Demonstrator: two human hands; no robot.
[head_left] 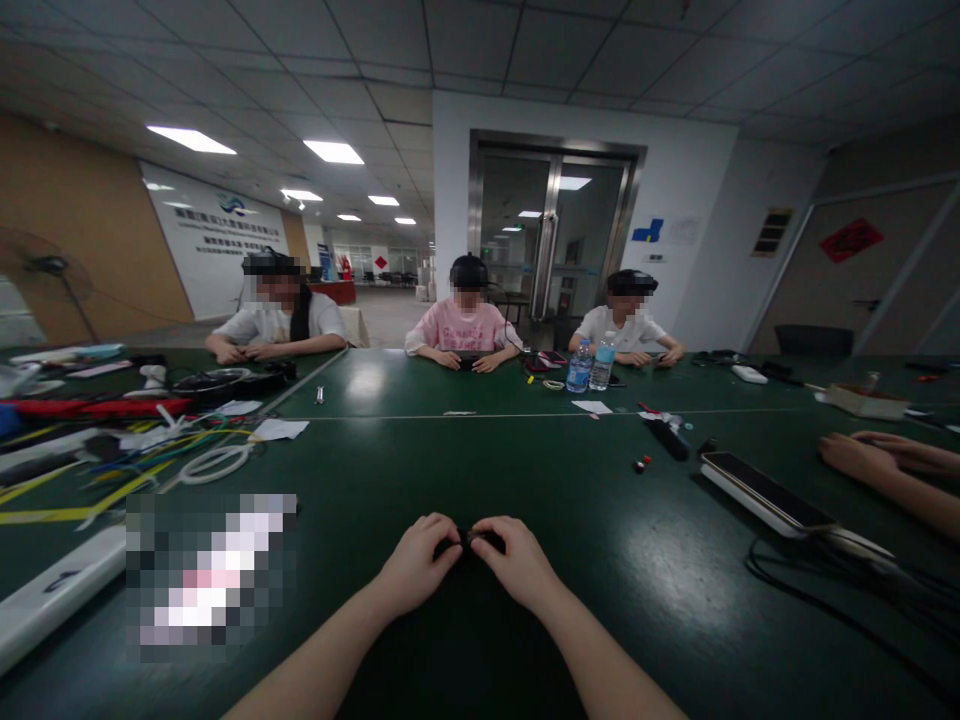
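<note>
My left hand (421,562) and my right hand (514,560) rest close together over the green table (360,460), near the middle of the view. A small dark object (466,538) lies between their fingertips, and both hands pinch it from either side. Most of it is hidden by the fingers, so its shape is too small to tell.
A white power strip (60,595) and tangled cables sit at left. On the right are a phone (765,490) on a white box, black cables and another person's hands (862,460). Three people sit across the table, near two water bottles (579,368).
</note>
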